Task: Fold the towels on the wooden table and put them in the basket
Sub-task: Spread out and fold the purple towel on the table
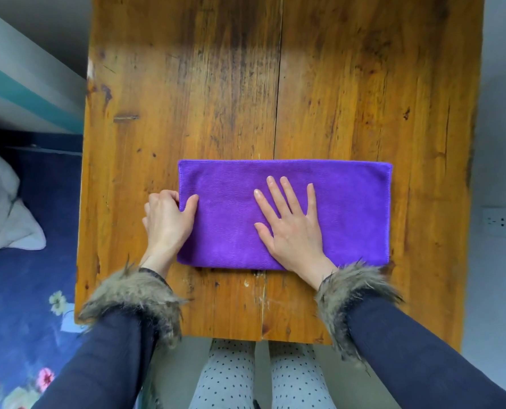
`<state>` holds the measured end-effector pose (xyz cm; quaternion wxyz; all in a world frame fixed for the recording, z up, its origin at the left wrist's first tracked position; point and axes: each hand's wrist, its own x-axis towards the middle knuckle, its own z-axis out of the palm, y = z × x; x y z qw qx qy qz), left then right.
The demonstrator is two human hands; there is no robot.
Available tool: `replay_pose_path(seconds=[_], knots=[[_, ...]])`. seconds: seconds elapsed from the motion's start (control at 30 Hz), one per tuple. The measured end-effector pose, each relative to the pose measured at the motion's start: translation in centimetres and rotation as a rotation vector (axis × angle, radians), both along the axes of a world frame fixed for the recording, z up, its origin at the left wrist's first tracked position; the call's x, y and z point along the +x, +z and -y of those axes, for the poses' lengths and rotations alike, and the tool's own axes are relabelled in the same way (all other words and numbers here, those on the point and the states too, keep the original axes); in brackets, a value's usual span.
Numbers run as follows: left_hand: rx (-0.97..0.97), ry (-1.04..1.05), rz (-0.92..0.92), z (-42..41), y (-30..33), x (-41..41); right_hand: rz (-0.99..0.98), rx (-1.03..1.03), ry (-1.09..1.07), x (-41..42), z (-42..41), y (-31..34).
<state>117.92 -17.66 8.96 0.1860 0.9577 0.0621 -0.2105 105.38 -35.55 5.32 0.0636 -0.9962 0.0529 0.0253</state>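
— Purple microfibre under both sets of fingers; how do the fingers lie?

— Those of the right hand (293, 228) are straight and spread, palm flat on the purple towel (231, 219) a little right of its middle; it presses, grips nothing; the left hand (169, 219) is curled at the towel's left short edge, thumb lying on top of the cloth, the other fingers bent at the hem; it pinches that edge.

— And the towel itself?

— A long rectangle, lying flat on the near half of the wooden table (216, 84), its long sides running left to right; a stitched hem shows along the far and right edges.

— Further out?

— Fur cuffs (139, 293) on dark sleeves; dotted trousers (228, 376) below the table's near edge; a blue floral bedspread (24, 290) and a white pillow (0, 214) at the left; a wall socket (498, 221) at the right.

— Any writing or label?

— None that I can read.
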Motion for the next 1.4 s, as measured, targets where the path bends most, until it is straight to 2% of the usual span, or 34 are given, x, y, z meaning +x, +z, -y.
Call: replay_pose_path(seconds=[0.17,0.23,0.33,0.4,0.47,0.53,0.7,0.77,0.83,0.93,1.13,1.27,1.4], knots=[[-0.175,-0.021,-0.093,0.1,1.8,-0.8,-0.021,0.006,-0.015,0.1,-0.1,0.1],[-0.32,0.096,-0.253,-0.9,2.2,-0.2,-0.048,0.016,-0.021,0.1,-0.1,0.1],[-0.688,0.294,-0.572,-1.8,4.2,0.2,-0.118,0.041,-0.019,0.2,-0.2,0.7],[-0.806,0.276,-0.614,-1.4,5.8,0.2,-0.15,0.113,-0.031,0.3,-0.1,1.8],[-0.852,0.232,-0.577,-0.1,7.9,-0.1,-0.128,0.302,-0.105,0.1,0.6,3.4],[-0.841,0.192,-0.506,2.1,10.0,-1.1,-0.045,0.491,-0.226,-0.8,1.8,5.2],[-0.688,-0.057,-0.287,9.6,12.2,-5.4,0.125,0.716,-0.548,-5.6,6.8,7.5],[-0.617,-0.165,-0.219,12.7,12.1,-7.2,0.1,0.799,-0.711,-7.4,8.8,7.5],[-0.559,-0.218,-0.174,15.2,11.3,-8.8,-0.006,0.864,-0.82,-9.0,10.3,7.3],[-0.499,-0.261,-0.139,18.3,9.2,-10.9,-0.086,0.913,-0.849,-10.9,11.4,6.8],[-0.33,-0.392,-0.065,22.5,6.7,-13.3,-0.126,1.007,-0.873,-11.8,12.0,6.5],[-0.25,-0.449,-0.099,24.0,5.3,-13.8,-0.148,1.057,-0.897,-11.9,12.4,6.5],[-0.289,-0.465,-0.144,24.3,3.9,-14.0,-0.149,1.098,-0.909,-12.1,12.7,6.3]])
